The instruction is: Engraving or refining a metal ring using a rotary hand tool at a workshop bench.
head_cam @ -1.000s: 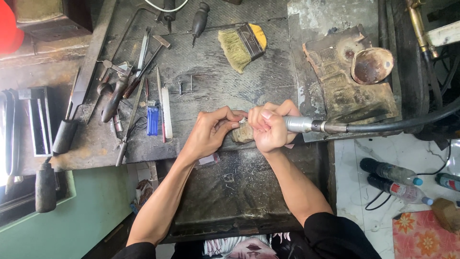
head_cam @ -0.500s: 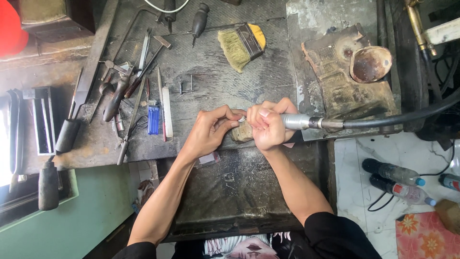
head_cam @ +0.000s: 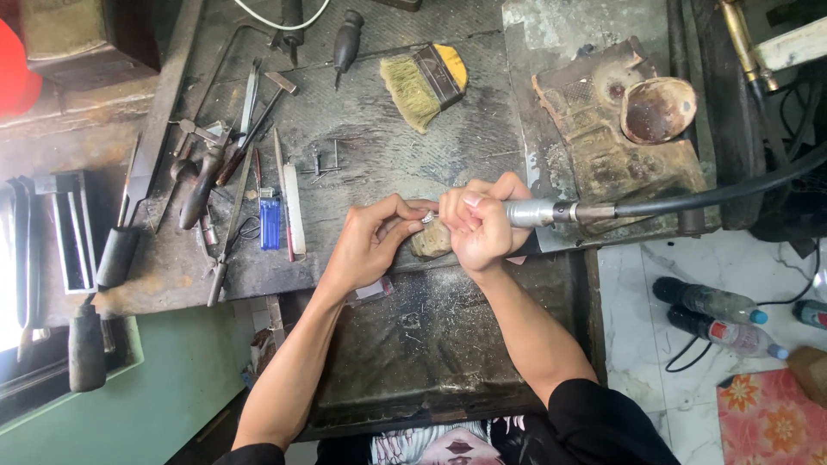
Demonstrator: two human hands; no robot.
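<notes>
Left hand [head_cam: 370, 245] pinches a small silvery ring [head_cam: 427, 217] over the bench peg [head_cam: 431, 241], right hand [head_cam: 479, 226] at its 3 o'clock clenched round the rotary handpiece [head_cam: 538, 212]; ring looks light, stiff, slippery, best pinched by its edges

Pretty beat-up dark workbench [head_cam: 379, 155], scratched and dusty all over; a yellow-handled brush [head_cam: 424, 84] lies near the top; a blue lighter [head_cam: 270, 222] sits beside a pile of files and pliers [head_cam: 226, 172] on the left; a scorched block [head_cam: 603, 146] with a shell-like dish [head_cam: 657, 109] sits at right.
</notes>
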